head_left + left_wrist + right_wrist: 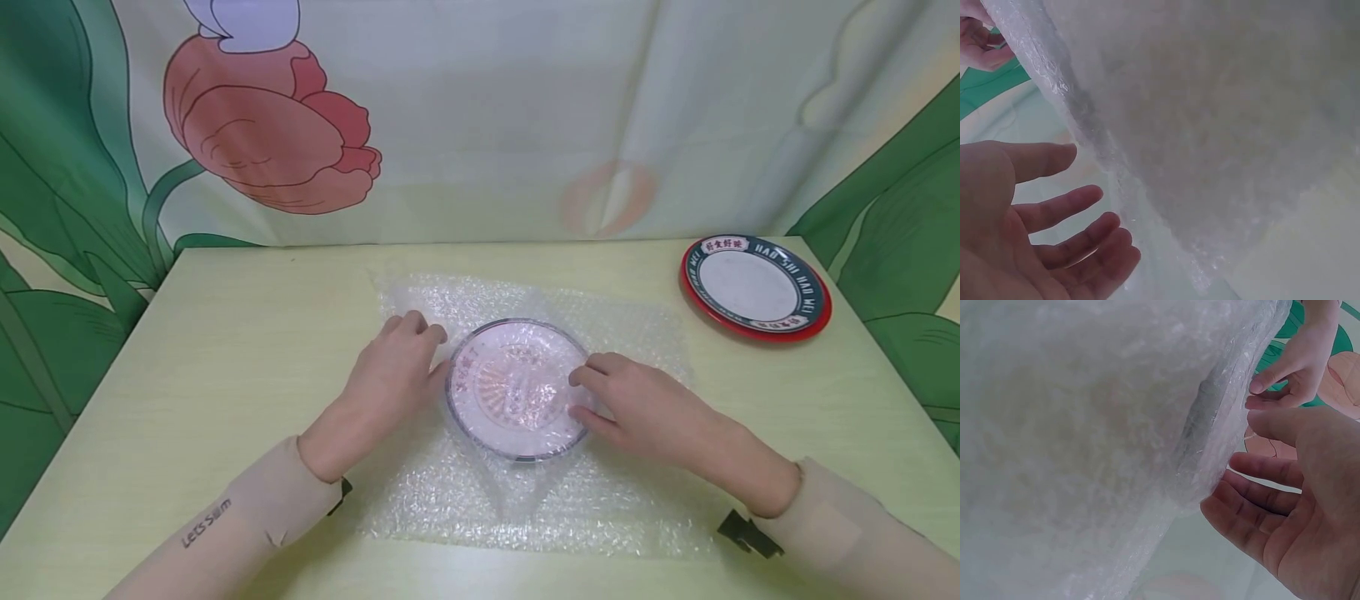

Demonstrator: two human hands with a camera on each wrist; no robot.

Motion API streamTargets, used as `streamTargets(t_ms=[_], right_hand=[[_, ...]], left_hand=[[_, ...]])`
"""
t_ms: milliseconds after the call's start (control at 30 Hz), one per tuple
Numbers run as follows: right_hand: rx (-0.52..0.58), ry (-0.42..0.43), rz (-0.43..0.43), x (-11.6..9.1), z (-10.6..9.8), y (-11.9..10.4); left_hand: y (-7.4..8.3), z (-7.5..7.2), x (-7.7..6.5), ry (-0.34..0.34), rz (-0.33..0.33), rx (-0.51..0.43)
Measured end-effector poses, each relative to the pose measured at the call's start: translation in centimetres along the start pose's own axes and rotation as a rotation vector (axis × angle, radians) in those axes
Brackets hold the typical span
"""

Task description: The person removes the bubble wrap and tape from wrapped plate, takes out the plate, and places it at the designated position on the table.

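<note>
A round plate (519, 392) with a dark rim and a reddish pattern lies mid-table, with clear bubble wrap (450, 504) beneath and over it. My left hand (399, 360) hovers at the plate's left edge, fingers relaxed and slightly bent. In the left wrist view, that hand (1054, 225) has its fingers apart beside the wrap's edge, holding nothing. Over the plate's right rim is my right hand (637, 402), thumb and fingers spread apart. The right wrist view shows its fingertips (1215, 503) right at the wrap's edge, with no grip on it.
At the table's back right, a green-rimmed white plate (742, 285) sits on a red one (813, 333). A curtain (480, 125) with flowers and leaves hangs behind the pale table (247, 350).
</note>
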State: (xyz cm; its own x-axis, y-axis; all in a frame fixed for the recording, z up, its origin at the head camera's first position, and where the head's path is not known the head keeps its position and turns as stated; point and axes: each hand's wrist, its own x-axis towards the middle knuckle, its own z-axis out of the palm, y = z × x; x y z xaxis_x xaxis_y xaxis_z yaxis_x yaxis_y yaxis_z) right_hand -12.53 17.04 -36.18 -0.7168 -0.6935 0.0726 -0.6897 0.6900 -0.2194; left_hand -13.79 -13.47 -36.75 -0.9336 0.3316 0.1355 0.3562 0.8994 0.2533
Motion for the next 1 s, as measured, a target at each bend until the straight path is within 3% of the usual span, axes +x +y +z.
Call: streamTargets(t_ms=[233, 533, 800, 1000], right_hand=[[-0.006, -0.021, -0.002, 0.1, 0.1, 0.0], [-0.028, -0.046, -0.018, 0.1, 0.0, 0.0], [-0.027, -0.059, -0.025, 0.3, 0.1, 0.1], [-0.041, -0.041, -0.043, 0.3, 0.3, 0.2]], left_hand=[[0.1, 0.1, -0.1, -0.072, 0.033, 0.085], [0.7, 0.5, 0.0, -0.186, 0.012, 0.093], [1.4, 0.7, -0.2, -0.200, 0.051, 0.108], [1.5, 0.8, -0.2, -0.188, 0.130, 0.059]])
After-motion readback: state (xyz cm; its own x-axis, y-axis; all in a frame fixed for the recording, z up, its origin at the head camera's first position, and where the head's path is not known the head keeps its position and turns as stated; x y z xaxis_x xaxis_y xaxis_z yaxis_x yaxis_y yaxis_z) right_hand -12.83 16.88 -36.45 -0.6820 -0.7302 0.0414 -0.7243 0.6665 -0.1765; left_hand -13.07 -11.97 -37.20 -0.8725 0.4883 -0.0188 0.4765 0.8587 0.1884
